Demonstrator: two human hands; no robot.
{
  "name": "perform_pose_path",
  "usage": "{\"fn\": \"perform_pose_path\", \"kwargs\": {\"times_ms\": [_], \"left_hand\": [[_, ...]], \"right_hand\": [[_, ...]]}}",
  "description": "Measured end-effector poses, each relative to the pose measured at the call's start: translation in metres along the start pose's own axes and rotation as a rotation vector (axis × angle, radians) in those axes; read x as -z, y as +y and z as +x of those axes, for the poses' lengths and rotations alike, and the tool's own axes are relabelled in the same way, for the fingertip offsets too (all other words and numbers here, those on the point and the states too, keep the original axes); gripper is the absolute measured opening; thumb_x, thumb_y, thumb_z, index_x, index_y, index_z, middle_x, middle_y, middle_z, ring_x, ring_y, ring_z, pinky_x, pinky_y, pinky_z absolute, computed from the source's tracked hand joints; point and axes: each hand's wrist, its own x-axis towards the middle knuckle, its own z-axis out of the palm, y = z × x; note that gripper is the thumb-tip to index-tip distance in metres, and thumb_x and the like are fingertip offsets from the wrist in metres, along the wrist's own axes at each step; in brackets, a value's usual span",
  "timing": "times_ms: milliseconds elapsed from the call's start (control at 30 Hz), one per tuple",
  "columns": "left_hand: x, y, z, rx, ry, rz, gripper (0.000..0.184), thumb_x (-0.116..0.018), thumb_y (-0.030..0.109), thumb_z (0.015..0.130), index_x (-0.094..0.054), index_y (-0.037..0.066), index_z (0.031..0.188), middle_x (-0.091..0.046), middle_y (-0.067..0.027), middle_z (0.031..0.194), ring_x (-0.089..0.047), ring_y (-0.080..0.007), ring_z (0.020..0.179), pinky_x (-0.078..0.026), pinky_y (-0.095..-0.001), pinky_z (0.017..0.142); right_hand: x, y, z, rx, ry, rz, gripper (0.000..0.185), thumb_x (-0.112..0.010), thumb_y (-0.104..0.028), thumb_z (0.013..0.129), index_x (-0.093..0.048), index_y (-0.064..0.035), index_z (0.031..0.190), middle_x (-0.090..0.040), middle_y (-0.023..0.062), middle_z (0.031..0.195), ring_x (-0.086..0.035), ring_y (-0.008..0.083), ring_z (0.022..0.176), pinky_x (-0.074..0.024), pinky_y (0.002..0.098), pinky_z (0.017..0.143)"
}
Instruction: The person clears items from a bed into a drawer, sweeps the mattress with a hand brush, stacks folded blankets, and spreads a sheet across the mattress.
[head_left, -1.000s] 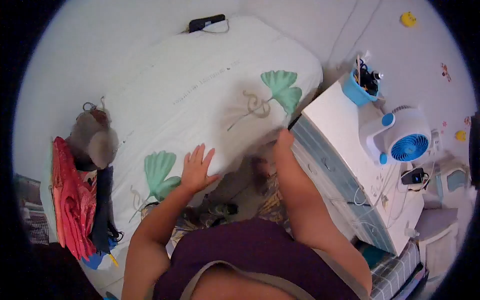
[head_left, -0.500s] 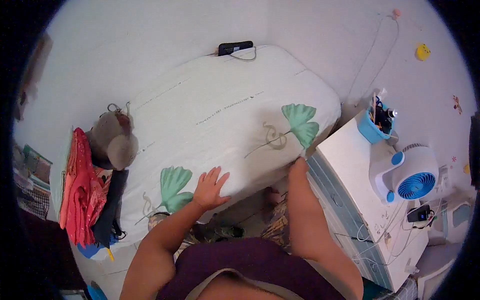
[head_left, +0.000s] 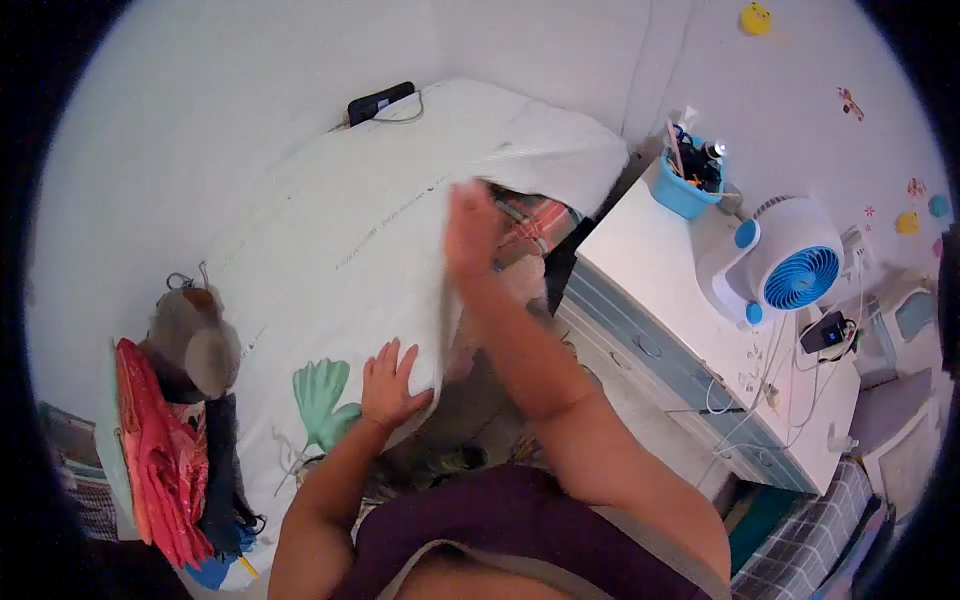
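A white sheet (head_left: 370, 180) with green leaf prints covers the bed. My right hand (head_left: 472, 228) is closed on the sheet's near right edge and holds it lifted and folded back; its fingers are slightly blurred. Under the raised edge a red and grey plaid cloth (head_left: 540, 220) shows. My left hand (head_left: 390, 385) lies flat on the sheet near its front edge, fingers spread, beside a green leaf print (head_left: 322, 400).
A white dresser (head_left: 640, 235) stands at the right, bearing a blue basket (head_left: 688, 195), a fan (head_left: 790, 262) and cables. Red clothes (head_left: 155, 460) and a grey plush toy (head_left: 190, 345) lie at the left. A black device (head_left: 380, 103) rests at the bed's far edge.
My right hand has moved up and left from the bed's edge with the sheet, uncovering the plaid cloth. My left hand has stayed flat on the bed. The view has shifted.
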Motion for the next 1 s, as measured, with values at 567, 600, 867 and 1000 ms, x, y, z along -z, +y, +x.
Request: {"fn": "perform_pose_path", "kwargs": {"times_ms": [567,600,867,1000], "left_hand": [[-0.045,-0.043,-0.018,0.025,-0.070,-0.380,0.067,-0.066,0.041,0.071,-0.044,0.012,0.128,-0.047,-0.0112,0.128,-0.039,-0.0308,0.120,-0.029,-0.0433,0.100],[-0.034,-0.036,-0.015,0.039,-0.079,-0.330,0.069,-0.067,0.042,0.070,-0.045,0.011,0.127,-0.047,-0.0117,0.127,-0.040,-0.0322,0.119,-0.029,-0.0444,0.100],[-0.008,-0.014,-0.006,0.066,0.132,-0.692,0.069,-0.068,0.039,0.069,-0.045,0.003,0.122,-0.048,-0.0153,0.123,-0.043,-0.0305,0.117,-0.030,-0.0436,0.098],[0.007,-0.007,0.020,0.346,0.366,-0.816,0.044,-0.062,0.018,0.078,-0.049,0.000,0.116,-0.053,-0.0138,0.115,-0.051,-0.0219,0.106,-0.040,-0.0340,0.089]], "right_hand": [[-0.011,-0.005,-0.161,0.160,-1.423,-0.367,0.034,-0.058,-0.017,0.071,-0.061,0.0003,0.100,-0.061,0.0237,0.091,-0.059,0.0391,0.091,-0.0476,0.0422,0.075],[-0.012,0.010,-0.166,0.162,-1.316,-0.277,0.033,-0.058,-0.016,0.073,-0.060,0.0001,0.102,-0.062,0.0214,0.091,-0.060,0.0360,0.091,-0.0475,0.0405,0.075],[0.007,-0.033,-0.121,-0.489,-0.891,0.548,0.020,-0.054,-0.006,0.084,-0.056,0.0014,0.103,-0.058,0.0006,0.086,-0.052,0.0075,0.083,-0.0432,0.0234,0.075],[0.004,-0.038,-0.115,-0.574,-1.080,0.760,0.019,-0.055,-0.005,0.085,-0.055,0.0019,0.103,-0.058,0.0016,0.089,-0.052,0.0074,0.086,-0.0431,0.0236,0.076]]}}
